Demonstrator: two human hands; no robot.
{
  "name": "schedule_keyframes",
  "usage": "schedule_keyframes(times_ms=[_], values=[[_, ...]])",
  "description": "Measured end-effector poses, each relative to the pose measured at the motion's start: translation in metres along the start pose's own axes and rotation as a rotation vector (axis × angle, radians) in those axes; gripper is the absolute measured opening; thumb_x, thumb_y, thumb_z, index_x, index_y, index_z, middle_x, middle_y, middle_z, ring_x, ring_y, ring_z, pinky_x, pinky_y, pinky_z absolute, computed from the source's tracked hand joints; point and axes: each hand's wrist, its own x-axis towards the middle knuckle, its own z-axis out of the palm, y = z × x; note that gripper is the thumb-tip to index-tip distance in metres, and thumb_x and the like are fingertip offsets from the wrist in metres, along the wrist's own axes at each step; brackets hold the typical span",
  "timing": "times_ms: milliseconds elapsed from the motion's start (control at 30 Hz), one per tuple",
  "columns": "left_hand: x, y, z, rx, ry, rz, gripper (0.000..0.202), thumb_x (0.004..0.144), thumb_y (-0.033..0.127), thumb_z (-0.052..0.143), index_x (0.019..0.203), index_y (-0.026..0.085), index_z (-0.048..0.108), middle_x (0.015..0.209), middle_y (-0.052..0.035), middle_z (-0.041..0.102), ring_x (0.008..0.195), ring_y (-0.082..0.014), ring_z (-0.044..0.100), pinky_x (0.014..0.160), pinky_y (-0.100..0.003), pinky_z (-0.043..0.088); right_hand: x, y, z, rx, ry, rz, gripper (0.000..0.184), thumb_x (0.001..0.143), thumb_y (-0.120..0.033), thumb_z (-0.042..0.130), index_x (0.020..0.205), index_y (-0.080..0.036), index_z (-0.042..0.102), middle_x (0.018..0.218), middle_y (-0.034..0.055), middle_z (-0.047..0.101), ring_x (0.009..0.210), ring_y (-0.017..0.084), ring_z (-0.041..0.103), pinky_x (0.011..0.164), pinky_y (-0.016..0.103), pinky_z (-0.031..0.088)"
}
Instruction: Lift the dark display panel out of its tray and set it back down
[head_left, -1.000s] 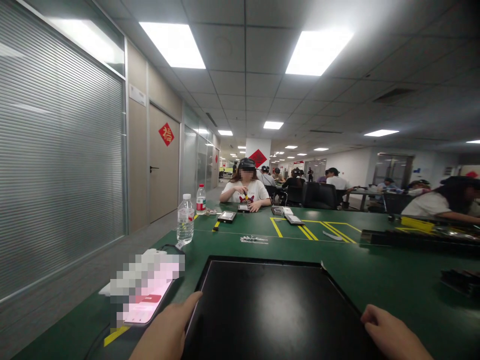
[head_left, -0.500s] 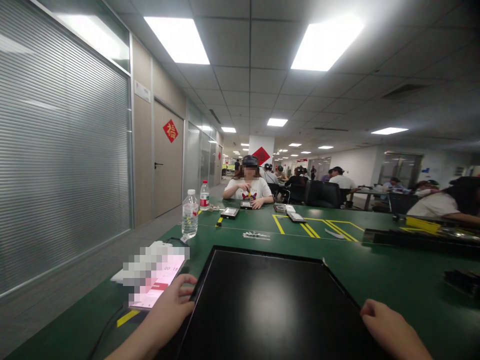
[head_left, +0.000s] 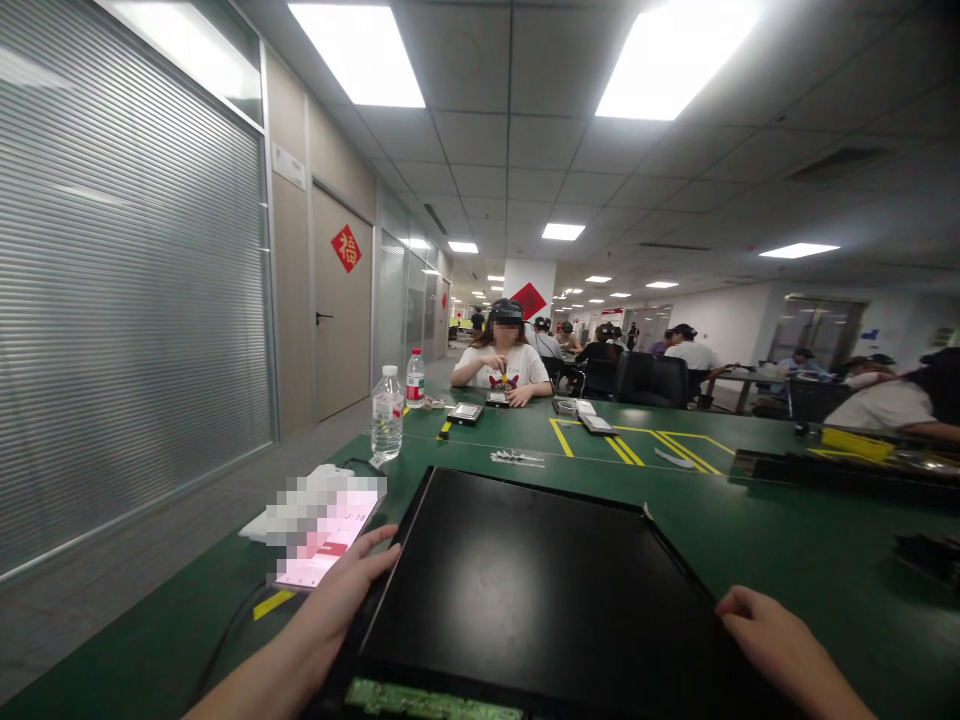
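In the head view a black LCD screen panel (head_left: 517, 580) lies before me over the green table. A strip of green circuit board (head_left: 431, 700) shows along its near edge. My left hand (head_left: 352, 580) holds the panel's left edge, its fingers against the side. Curled fingers of my right hand (head_left: 757, 622) grip the right edge, and the fingertips are hidden behind it. A lit phone (head_left: 337, 545) rests just left of my left hand, partly pixelated.
Two water bottles, a larger one (head_left: 387, 415) and a red-capped one (head_left: 415, 378), stand beyond the phone. Across the green table (head_left: 825, 560) a person (head_left: 506, 360) works on a hard drive. More drives (head_left: 465, 413), metal scraps (head_left: 517, 458) and black parts (head_left: 926, 565) lie around.
The panel's near edge has come into view, showing the green circuit board strip. My left hand's fingers have straightened along the edge. The whole view has shifted slightly.
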Motion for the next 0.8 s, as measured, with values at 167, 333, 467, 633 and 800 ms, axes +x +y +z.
schedule_keyframes(times_ms=[167,333,467,633,800], values=[[0.003,0.001,-0.001,-0.003,-0.014,0.023,0.060,0.075,0.020,0.059,0.129,0.021,0.033,0.055,-0.0011,0.069,0.055,-0.0205,0.068,0.058,-0.032,0.053,-0.001,-0.002,0.001,0.005,0.010,-0.001,0.020,0.068,-0.024,0.042,0.069,-0.023,0.062,0.076,0.0048,0.067,0.072,0.020,0.061,0.061,0.028,0.042],[0.003,0.003,0.000,-0.018,-0.060,0.045,0.065,0.073,0.016,0.060,0.131,0.023,0.033,0.060,-0.0026,0.071,0.060,-0.0217,0.069,0.061,-0.033,0.053,0.001,-0.002,0.000,0.016,0.006,-0.001,0.019,0.066,-0.023,0.043,0.067,-0.023,0.062,0.074,0.0048,0.067,0.072,0.020,0.061,0.062,0.029,0.042],[-0.001,0.003,0.004,-0.020,-0.061,0.032,0.071,0.066,0.015,0.067,0.130,0.024,0.036,0.065,-0.0046,0.072,0.063,-0.0255,0.069,0.064,-0.038,0.054,0.006,0.006,0.001,0.024,-0.005,0.002,0.017,0.065,-0.024,0.045,0.068,-0.023,0.062,0.074,0.0048,0.067,0.072,0.021,0.061,0.063,0.030,0.042],[-0.012,0.007,0.010,0.003,-0.048,-0.008,0.066,0.065,0.027,0.070,0.126,0.022,0.045,0.075,-0.0067,0.074,0.070,-0.0261,0.069,0.068,-0.038,0.053,0.007,0.010,0.000,0.032,-0.007,-0.013,0.020,0.067,-0.026,0.043,0.071,-0.023,0.062,0.077,0.0055,0.066,0.073,0.022,0.061,0.065,0.032,0.042],[-0.025,0.014,0.014,0.072,-0.113,0.015,0.057,0.066,0.034,0.067,0.119,0.019,0.052,0.081,-0.0065,0.075,0.076,-0.0241,0.069,0.068,-0.032,0.053,0.003,0.007,-0.004,0.051,0.014,-0.015,0.018,0.066,-0.026,0.044,0.069,-0.022,0.061,0.075,0.0056,0.066,0.073,0.022,0.060,0.065,0.032,0.042]])
